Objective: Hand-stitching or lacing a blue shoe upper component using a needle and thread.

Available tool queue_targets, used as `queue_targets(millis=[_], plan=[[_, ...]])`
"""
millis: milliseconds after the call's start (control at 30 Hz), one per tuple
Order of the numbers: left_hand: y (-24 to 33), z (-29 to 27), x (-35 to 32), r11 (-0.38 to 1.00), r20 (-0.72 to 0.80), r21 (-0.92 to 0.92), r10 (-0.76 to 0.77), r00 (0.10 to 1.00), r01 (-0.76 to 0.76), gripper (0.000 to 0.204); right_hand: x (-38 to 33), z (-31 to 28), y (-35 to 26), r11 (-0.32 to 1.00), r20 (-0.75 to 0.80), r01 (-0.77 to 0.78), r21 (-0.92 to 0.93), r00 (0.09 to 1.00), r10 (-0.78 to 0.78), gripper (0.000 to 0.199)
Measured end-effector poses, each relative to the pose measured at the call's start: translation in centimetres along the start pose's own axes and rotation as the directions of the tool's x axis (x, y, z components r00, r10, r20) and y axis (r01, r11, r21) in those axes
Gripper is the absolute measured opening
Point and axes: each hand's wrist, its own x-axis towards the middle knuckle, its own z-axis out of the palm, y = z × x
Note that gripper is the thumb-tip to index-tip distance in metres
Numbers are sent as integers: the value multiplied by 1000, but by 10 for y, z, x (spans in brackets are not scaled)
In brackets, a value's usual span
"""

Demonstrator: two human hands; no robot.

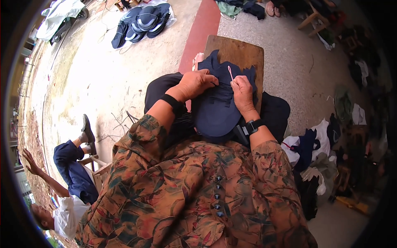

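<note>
A dark navy cap piece (213, 120), its rounded brim toward me, lies across my lap and the near part of a wooden board (242, 47). Loose flaps of the same cloth spread over the board beyond the brim. My left hand (196, 84) pinches the cloth at its left side, thumb and forefinger together. Closed above the right side of the cloth, my right hand (243, 93) grips a thin pink tool (230, 73) with a long narrow loop at its upper end. The tool's lower end is hidden in my fingers.
Dark caps (144, 20) lie heaped on the ground at the far left. To my right is a pile of white and navy cloths (308, 144). Another person (74, 182) sits on a wooden stool at left. A covered vehicle (62, 18) stands at the far left.
</note>
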Motion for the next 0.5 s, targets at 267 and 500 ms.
queue_targets(millis=[267, 500], plan=[[10, -9, 1, 999, 74, 34, 0, 997, -3, 22, -1, 1, -3, 999, -21, 16, -43, 1000, -17, 6], [1, -1, -5, 997, 40, -57, -57, 998, 59, 21, 0, -2, -9, 1000, -18, 15, -23, 1000, -16, 7]])
